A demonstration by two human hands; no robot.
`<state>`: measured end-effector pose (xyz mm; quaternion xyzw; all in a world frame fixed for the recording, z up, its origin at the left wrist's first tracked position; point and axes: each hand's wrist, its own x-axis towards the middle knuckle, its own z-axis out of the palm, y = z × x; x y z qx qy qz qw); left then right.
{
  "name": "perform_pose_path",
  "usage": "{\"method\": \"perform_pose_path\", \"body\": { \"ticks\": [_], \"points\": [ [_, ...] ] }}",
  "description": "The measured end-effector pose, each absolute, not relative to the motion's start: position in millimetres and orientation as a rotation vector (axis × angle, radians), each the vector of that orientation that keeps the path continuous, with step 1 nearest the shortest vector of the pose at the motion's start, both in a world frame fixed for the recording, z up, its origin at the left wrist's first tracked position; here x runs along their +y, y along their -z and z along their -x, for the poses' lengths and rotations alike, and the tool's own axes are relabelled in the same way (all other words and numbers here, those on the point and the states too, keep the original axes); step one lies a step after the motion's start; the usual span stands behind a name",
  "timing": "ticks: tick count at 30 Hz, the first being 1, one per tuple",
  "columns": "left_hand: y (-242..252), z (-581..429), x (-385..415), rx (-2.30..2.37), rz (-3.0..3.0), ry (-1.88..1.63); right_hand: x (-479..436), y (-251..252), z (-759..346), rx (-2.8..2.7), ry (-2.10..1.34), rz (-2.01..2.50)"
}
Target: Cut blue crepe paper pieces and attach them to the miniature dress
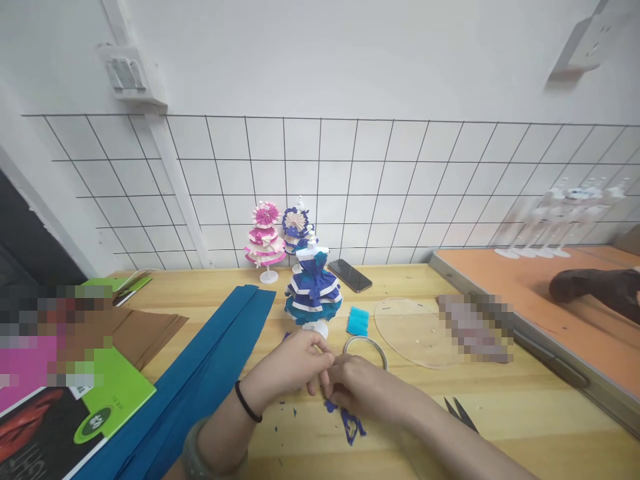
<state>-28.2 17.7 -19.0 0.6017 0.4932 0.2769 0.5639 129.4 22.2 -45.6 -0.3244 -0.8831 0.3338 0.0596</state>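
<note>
The fingertips of the left hand (302, 360) and the right hand (361, 385) are held together, the fingers of both curled inward as in a pinch; whether anything small is gripped between them is hidden and cannot be made out. For fine fingertip work of this kind, a light pinch is probably best, with one hand kept steady while the other makes the small movements, since thin paper is likely to crease or tear if pulled. Just below the right hand's fingers, a small violet-blue paper scrap (330, 405) is seen, and a larger violet-blue paper offcut with cut-out gaps (353, 427) lies on the pale wooden counter (310, 460) a little nearer the viewer. Just beyond the left hand, a white miniature dress form in a tiered blue and white paper dress (314, 287) is stood upright. Beyond the right hand, a thin silvery ring (385, 360) and a turquoise pleated paper piece (358, 321) are laid flat. Dark-bladed scissors (464, 415) are placed to the right, beside the right forearm.
</note>
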Motion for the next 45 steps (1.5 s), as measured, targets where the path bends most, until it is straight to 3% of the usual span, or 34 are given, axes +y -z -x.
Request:
{"method": "perform_pose_path", "body": {
  "ticks": [4, 15, 45],
  "points": [
    [30.7, 32.6, 18.3, 1.278, -1.535, -0.768, 27.6, 34.1, -142.2, -2.608, -0.968, 1.009],
    [31.4, 13.9, 15.4, 1.161, -1.465, -0.573, 30.5, 9.5, -158.8, -2.298, -1.177, 1.183],
    [16.1, 15.7, 17.5, 1.029, -1.217, -0.525, 35.1, 7.6, -162.3, -2.181, -1.270, 1.077]
  ]
}}
